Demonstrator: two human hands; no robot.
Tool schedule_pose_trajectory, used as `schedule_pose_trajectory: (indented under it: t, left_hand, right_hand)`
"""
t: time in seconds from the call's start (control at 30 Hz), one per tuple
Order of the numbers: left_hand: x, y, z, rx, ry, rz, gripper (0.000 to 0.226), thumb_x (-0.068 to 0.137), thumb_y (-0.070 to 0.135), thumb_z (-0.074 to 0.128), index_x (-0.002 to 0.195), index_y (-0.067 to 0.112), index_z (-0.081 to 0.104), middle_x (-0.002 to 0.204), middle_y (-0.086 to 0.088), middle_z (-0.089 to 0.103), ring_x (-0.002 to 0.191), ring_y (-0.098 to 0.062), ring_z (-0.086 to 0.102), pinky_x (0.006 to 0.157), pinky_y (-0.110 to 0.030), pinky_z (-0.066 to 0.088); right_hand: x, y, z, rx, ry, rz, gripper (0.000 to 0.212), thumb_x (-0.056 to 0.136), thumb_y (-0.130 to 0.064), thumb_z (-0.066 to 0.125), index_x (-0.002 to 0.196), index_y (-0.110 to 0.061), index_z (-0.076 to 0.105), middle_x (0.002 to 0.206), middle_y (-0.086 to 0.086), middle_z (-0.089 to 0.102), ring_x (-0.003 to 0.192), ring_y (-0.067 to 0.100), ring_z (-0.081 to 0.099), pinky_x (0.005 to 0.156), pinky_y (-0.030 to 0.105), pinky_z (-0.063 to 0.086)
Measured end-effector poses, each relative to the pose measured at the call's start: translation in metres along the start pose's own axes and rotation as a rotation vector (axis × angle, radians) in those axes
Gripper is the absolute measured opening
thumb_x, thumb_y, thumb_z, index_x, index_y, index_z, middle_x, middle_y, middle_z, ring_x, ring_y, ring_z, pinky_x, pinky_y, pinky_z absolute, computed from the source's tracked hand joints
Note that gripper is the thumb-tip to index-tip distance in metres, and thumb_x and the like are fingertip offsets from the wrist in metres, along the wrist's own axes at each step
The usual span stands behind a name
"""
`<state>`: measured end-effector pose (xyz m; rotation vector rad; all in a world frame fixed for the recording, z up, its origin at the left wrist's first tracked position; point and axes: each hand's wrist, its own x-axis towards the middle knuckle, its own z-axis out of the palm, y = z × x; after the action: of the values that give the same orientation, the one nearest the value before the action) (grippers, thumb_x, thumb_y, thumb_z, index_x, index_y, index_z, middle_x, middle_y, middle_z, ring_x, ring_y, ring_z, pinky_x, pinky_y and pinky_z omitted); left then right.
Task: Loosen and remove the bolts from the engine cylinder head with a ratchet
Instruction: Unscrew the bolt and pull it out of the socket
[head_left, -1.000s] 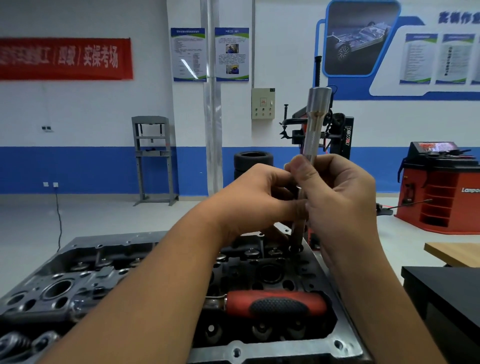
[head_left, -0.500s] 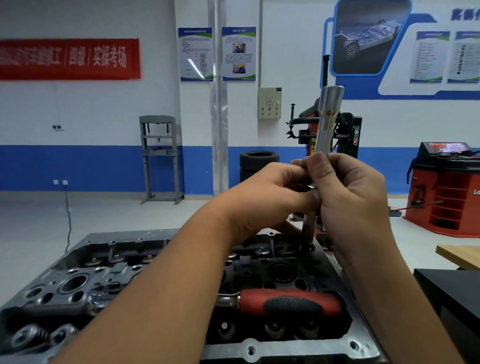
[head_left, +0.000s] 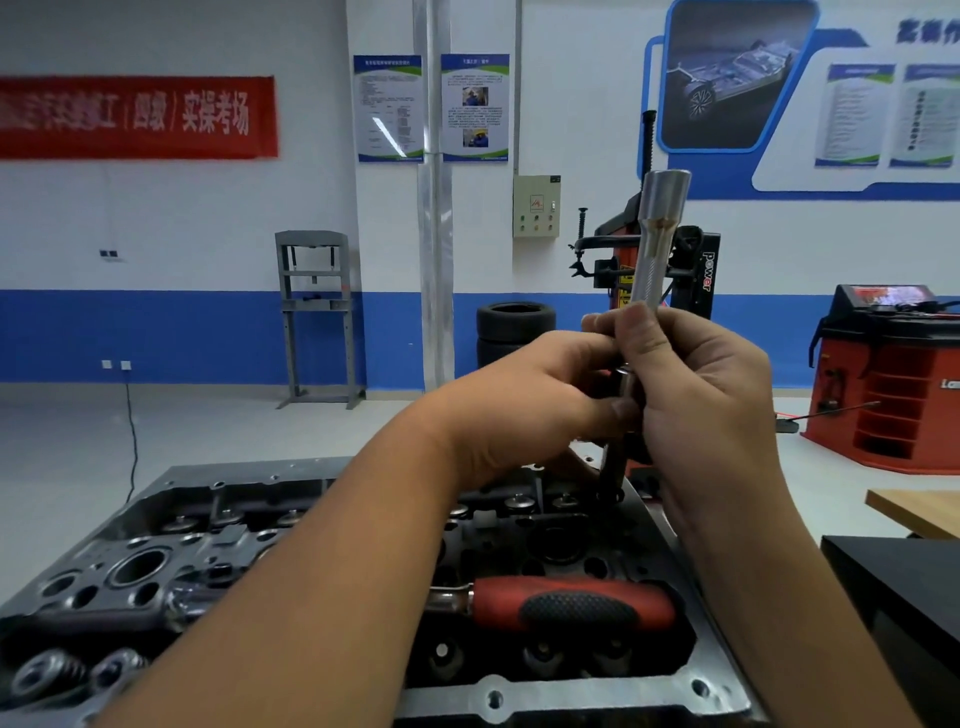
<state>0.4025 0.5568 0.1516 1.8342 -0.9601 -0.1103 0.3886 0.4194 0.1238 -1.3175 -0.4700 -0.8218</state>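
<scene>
A long bolt (head_left: 621, 431) is pinched by the left hand (head_left: 524, 405) above the cylinder head's (head_left: 519, 696) far right corner. A silver socket (head_left: 660, 239) is gripped upright by the right hand (head_left: 706, 400). The red-handled ratchet (head_left: 576, 605) is laid across the head.

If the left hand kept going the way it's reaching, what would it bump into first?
Probably the right hand: the left hand reaches rightwards and already meets it around the silver metal socket tube and dark bolt.
</scene>
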Motion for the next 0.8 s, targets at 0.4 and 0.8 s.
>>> schedule_pose_trajectory:
  t: [0.4,0.8]
  left_hand:
    - [0.0043,-0.0063,-0.0035,0.21,0.086,0.024,0.019,0.097,0.014,0.072,0.114,0.021,0.073,0.078,0.009,0.074,0.071,-0.006,0.071,0.067,-0.027,0.061]
    - [0.0056,-0.0086,-0.0007,0.337,0.029,-0.028,0.035,0.095,0.003,0.068,0.128,0.012,0.06,0.111,-0.015,0.073,0.104,-0.03,0.072,0.091,-0.052,0.06]
  right_hand:
    - [-0.0038,-0.0048,-0.0002,-0.141,0.048,-0.085,0.019,0.074,-0.024,0.09,0.079,-0.019,0.072,0.076,-0.005,0.076,0.072,0.011,0.073,0.064,0.026,0.06]
    - [0.0006,0.0012,-0.0027,-0.111,0.05,-0.011,0.018,0.1,-0.02,0.068,0.083,-0.013,0.074,0.071,0.01,0.07,0.059,0.012,0.063,0.054,0.028,0.054]
